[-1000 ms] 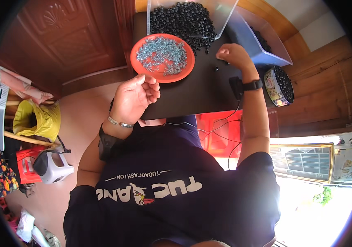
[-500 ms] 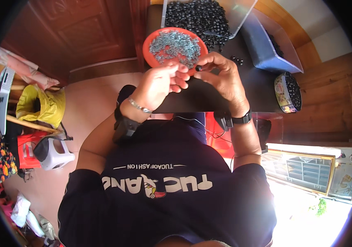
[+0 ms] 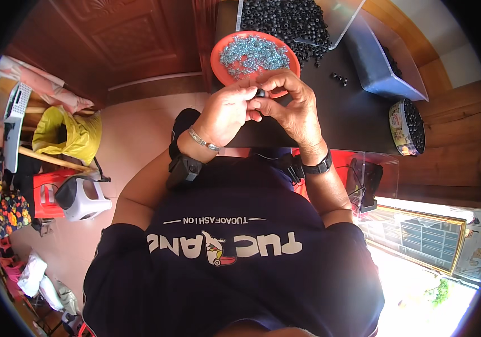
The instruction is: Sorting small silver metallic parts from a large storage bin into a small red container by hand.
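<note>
My two hands meet over the near edge of the dark table, just in front of a red plate [image 3: 216, 60] heaped with small silvery metal pieces [image 3: 254, 53] that look like screws. Between the thumb and forefinger of my right hand [image 3: 298, 112] is a small round black knob [image 3: 260, 93]. My left hand [image 3: 226, 115] comes against it from the left, its thumb and fingers closed at the knob. Whatever the left fingertips may hold is hidden.
Behind the plate, a clear bin [image 3: 339, 33] spills many black knobs [image 3: 285, 22] onto the table [image 3: 353, 121]. A few loose knobs [image 3: 339, 78] lie right of my hands. Farther right stand a bluish bin [image 3: 378, 67] and a round tub [image 3: 400, 126] of black pieces.
My hands have come together: the left fingers, apart from the knob before, now touch it. The whole view has shifted slightly, so the table and plate appear farther right.
</note>
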